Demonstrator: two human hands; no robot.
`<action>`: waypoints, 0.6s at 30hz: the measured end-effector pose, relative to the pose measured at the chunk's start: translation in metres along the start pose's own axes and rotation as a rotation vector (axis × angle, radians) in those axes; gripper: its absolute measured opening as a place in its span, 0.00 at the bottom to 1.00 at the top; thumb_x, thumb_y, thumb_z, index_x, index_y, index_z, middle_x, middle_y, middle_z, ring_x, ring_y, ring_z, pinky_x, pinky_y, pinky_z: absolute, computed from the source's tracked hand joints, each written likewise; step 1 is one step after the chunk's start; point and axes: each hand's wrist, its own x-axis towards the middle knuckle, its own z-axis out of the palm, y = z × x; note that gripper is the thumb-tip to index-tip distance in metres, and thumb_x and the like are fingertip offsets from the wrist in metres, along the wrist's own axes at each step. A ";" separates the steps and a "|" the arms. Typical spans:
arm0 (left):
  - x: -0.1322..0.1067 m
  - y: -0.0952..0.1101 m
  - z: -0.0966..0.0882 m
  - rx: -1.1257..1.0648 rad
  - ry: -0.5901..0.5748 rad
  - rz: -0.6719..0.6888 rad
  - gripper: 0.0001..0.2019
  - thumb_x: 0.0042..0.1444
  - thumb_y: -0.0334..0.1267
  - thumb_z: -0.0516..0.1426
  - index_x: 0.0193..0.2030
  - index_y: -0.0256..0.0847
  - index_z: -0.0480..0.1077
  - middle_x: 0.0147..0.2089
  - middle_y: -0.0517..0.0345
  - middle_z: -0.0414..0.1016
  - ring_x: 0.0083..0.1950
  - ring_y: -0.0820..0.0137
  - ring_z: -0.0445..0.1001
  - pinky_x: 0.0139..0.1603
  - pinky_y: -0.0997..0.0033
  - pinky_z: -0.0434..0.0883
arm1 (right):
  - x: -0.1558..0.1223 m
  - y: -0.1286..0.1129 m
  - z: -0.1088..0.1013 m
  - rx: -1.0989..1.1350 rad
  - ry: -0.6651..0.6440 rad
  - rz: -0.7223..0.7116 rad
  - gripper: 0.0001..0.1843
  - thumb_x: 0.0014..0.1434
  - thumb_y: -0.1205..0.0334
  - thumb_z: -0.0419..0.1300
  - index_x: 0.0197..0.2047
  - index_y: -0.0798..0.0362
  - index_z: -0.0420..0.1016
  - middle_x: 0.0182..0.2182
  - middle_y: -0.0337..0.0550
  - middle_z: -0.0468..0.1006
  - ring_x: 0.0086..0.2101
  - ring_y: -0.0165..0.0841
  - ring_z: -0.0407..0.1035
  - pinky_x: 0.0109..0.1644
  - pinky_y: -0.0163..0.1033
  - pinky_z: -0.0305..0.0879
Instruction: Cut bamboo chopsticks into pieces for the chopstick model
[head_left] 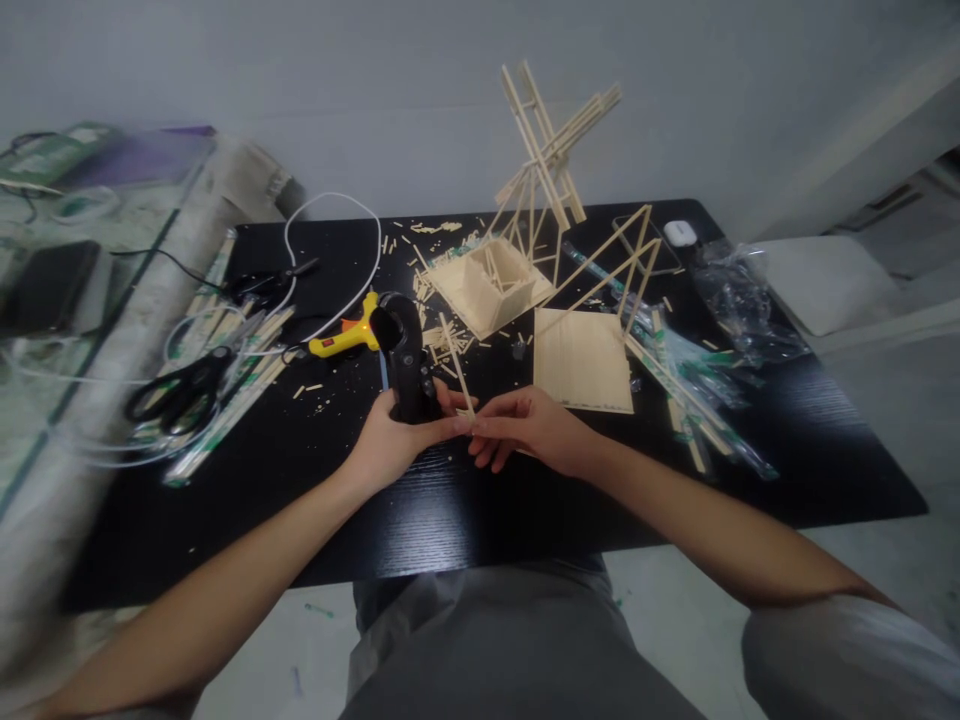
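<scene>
My left hand is wrapped round a black hand tool, probably cutters, held upright over the black table. A thin wooden stick leans up from between both hands. My right hand pinches the stick's lower end, fingertips meeting those of the left hand. Just beyond the hands lie a stick-built box and a flat stick panel with a triangular frame on it. A taller lattice of sticks rises behind the box.
A yellow glue gun with a white cable lies left of the tool. Black scissors and wrapped chopsticks are at the left. Clear plastic wrappers and more chopsticks are at the right. Stick offcuts litter the middle.
</scene>
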 end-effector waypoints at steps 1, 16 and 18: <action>-0.001 0.000 0.000 0.026 0.009 0.027 0.19 0.42 0.36 0.75 0.35 0.40 0.71 0.41 0.55 0.84 0.45 0.63 0.82 0.52 0.61 0.79 | 0.001 0.002 0.000 0.014 0.020 -0.004 0.18 0.53 0.49 0.77 0.35 0.57 0.85 0.29 0.43 0.84 0.28 0.29 0.78 0.28 0.31 0.72; -0.011 -0.024 -0.012 0.601 0.073 0.676 0.13 0.57 0.33 0.69 0.44 0.44 0.72 0.48 0.56 0.85 0.47 0.66 0.85 0.48 0.67 0.80 | 0.000 0.000 0.004 -0.104 0.136 -0.068 0.18 0.53 0.47 0.75 0.33 0.56 0.85 0.18 0.32 0.68 0.20 0.23 0.57 0.23 0.33 0.50; -0.011 -0.022 -0.011 0.621 0.037 0.749 0.13 0.57 0.31 0.68 0.45 0.44 0.71 0.48 0.54 0.85 0.48 0.65 0.85 0.49 0.66 0.80 | -0.001 -0.002 0.003 -0.146 0.125 -0.072 0.17 0.54 0.48 0.74 0.34 0.55 0.86 0.18 0.34 0.70 0.20 0.24 0.58 0.23 0.33 0.51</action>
